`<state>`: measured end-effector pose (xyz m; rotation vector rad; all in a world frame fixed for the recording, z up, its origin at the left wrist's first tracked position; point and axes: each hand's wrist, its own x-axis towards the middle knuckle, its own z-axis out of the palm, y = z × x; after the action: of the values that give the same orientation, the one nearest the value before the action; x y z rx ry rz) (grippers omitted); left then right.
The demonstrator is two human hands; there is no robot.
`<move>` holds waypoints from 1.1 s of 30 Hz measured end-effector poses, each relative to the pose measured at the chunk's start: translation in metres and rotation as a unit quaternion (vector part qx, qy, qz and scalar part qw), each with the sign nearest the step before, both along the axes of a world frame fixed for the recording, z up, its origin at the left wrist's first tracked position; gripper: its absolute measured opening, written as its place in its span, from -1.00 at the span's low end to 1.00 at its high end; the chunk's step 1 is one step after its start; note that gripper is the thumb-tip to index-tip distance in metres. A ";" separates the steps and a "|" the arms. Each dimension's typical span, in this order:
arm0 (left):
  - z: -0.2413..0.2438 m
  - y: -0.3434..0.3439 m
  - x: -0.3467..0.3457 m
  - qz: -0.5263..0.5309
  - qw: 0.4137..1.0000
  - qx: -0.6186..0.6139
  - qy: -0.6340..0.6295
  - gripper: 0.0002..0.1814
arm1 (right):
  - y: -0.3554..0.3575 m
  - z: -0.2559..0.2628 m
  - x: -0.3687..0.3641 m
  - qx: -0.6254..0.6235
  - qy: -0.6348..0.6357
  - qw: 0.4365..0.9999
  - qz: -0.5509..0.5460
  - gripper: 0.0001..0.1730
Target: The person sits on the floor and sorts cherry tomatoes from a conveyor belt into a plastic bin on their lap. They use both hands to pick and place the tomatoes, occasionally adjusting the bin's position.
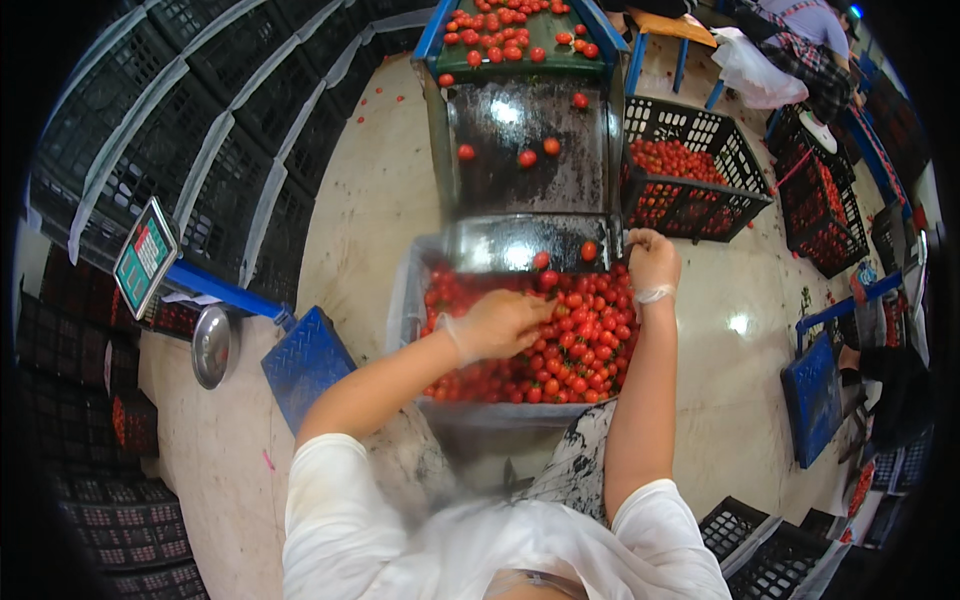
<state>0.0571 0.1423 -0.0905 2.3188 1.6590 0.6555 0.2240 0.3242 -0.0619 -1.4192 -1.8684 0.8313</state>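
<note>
Many small red cherry tomatoes (585, 337) fill a lined crate (409, 300) in front of me, below the end of a dark sloping chute (532, 180). My left hand (504, 324), in a thin clear glove, reaches over the tomatoes, its fingertips among them; whether it holds one I cannot tell. My right hand (654, 259), also gloved, is at the crate's far right corner beside the chute's lower edge, its fingers bent; what they touch is hidden. A few tomatoes lie on the chute, and more are on the green conveyor belt (517, 34) above it.
Black plastic crates (694, 187) of tomatoes stand right of the chute. Stacked black crates (225, 135) line the left side. A scale display (146, 259) and blue scale platform (309, 367) are at left, another blue platform (811, 401) at right. A person (806, 37) sits at upper right.
</note>
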 end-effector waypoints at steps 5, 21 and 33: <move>-0.005 -0.021 -0.018 0.072 0.995 -0.021 -0.063 -0.64 | 0.027 -0.012 -0.015 0.031 0.177 0.983 0.049 -0.55; 0.008 -0.034 -0.050 0.174 0.961 -0.200 0.075 -0.59 | -0.037 0.044 0.008 -0.110 0.287 0.915 0.261 -0.73; -0.074 0.010 -0.010 0.186 0.982 0.002 0.017 -0.71 | -0.070 -0.014 -0.036 -0.009 -0.154 0.947 0.282 -0.68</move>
<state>0.0475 0.1519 -0.1648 2.0462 2.1334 0.6901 0.1882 0.2546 -0.0763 -1.0718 -2.5777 0.9247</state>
